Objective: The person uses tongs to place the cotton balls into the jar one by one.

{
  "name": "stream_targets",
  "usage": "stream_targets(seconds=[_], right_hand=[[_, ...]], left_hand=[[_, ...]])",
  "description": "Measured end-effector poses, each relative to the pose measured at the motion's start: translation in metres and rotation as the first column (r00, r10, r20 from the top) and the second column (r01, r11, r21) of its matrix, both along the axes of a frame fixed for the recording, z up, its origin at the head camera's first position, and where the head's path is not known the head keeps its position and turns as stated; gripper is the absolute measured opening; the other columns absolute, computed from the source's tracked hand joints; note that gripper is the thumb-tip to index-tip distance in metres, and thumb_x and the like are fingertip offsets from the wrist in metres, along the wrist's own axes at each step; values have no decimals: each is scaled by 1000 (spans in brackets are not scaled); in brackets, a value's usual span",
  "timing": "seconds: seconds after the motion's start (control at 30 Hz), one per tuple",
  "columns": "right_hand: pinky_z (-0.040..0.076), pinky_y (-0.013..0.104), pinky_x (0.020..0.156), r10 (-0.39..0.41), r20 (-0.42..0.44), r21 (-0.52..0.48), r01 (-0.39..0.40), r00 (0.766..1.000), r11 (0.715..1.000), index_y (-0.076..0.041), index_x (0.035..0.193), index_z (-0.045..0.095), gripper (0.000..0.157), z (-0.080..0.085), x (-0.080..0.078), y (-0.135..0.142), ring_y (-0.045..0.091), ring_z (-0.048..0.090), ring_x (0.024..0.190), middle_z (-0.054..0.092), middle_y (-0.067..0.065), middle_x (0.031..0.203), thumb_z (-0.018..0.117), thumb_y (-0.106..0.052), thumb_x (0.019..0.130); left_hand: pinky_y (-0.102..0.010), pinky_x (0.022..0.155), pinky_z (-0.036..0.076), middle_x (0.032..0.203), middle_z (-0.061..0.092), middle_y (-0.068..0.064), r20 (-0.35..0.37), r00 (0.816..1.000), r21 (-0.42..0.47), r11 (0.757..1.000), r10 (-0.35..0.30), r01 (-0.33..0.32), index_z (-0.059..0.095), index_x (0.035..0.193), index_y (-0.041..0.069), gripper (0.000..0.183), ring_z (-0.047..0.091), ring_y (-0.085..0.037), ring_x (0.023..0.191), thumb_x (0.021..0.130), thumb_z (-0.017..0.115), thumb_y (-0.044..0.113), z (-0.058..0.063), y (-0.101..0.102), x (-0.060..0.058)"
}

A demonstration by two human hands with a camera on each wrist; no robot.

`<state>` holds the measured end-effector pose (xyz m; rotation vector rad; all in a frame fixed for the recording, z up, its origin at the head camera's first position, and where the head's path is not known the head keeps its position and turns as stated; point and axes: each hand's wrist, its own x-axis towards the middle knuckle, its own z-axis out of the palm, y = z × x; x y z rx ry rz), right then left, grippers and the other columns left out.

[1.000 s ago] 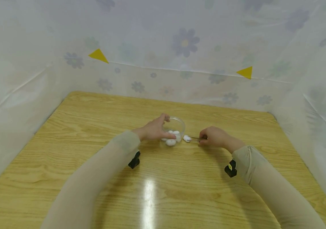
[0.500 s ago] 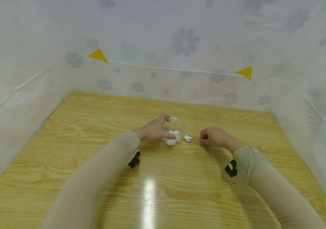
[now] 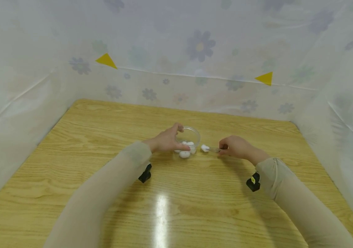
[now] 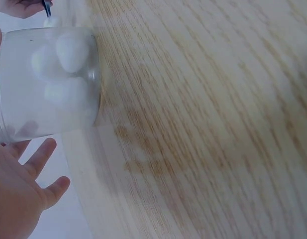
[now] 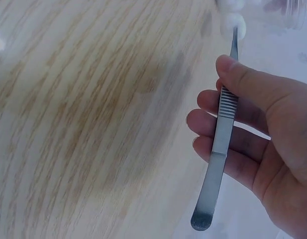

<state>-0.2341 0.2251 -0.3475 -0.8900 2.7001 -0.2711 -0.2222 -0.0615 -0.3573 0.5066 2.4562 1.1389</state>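
My left hand (image 3: 168, 138) holds a clear jar (image 4: 24, 89) by its sides, near the rim. Several white cotton balls (image 4: 72, 52) lie at the bottom of the jar, which stands upright on the table. In my right hand (image 3: 237, 147) I pinch metal tweezers (image 5: 220, 129) between thumb and fingers. At the tweezers' tips is another cotton ball (image 3: 205, 148), just right of the jar and apart from it. The right wrist view shows that cotton ball (image 5: 229, 25) partly behind the tips.
The wood-grain table (image 3: 176, 213) reaches to a white flower-print curtain (image 3: 164, 41) behind it and at both sides. Two yellow triangles (image 3: 107, 61) mark the back curtain. Black wrist cameras (image 3: 253, 182) sit under both sleeves.
My right hand has shifted slightly right, carrying the tweezers and the cotton ball a little farther from the jar. My left hand and the jar have stayed in place.
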Motion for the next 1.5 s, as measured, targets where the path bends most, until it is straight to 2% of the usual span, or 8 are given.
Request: stream_targets(seconds=[0.43,0.97,1.2,1.5], right_hand=[[44,26,55,-11,22,-13,11,1000,1000,-10,83,65,9,11,3,4,9,54,59,68,6,79,66,-17,87],[46,26,56,30,11,-36,-30,999,999,-11,83,65,6,20,4,7,16,60,63,68,7,80,65,-15,87],[45,26,55,49,-29,-31,-50,998,998,-12,81,65,6,29,4,6,8,55,59,68,7,78,65,-14,87],[46,26,57,39,-24,-27,-39,999,999,-12,83,66,8,38,2,9,8,56,62,68,6,80,65,-18,87]], left_hand=[[-45,110,33,148,31,-3,7,1000,7,1000,1,-1,21,143,14,87,27,-28,140,79,72,43,2,0,1],[-45,110,32,148,31,-3,3,1000,9,1000,0,0,20,144,14,89,27,-27,140,78,73,43,0,0,0],[-46,109,34,149,31,-4,-4,1000,11,1000,-8,8,19,145,14,94,28,-28,139,77,72,49,-5,-1,-4],[-46,109,33,148,32,-3,-3,1000,8,1000,-1,1,20,144,15,93,29,-28,139,76,73,49,-6,-1,-5]])
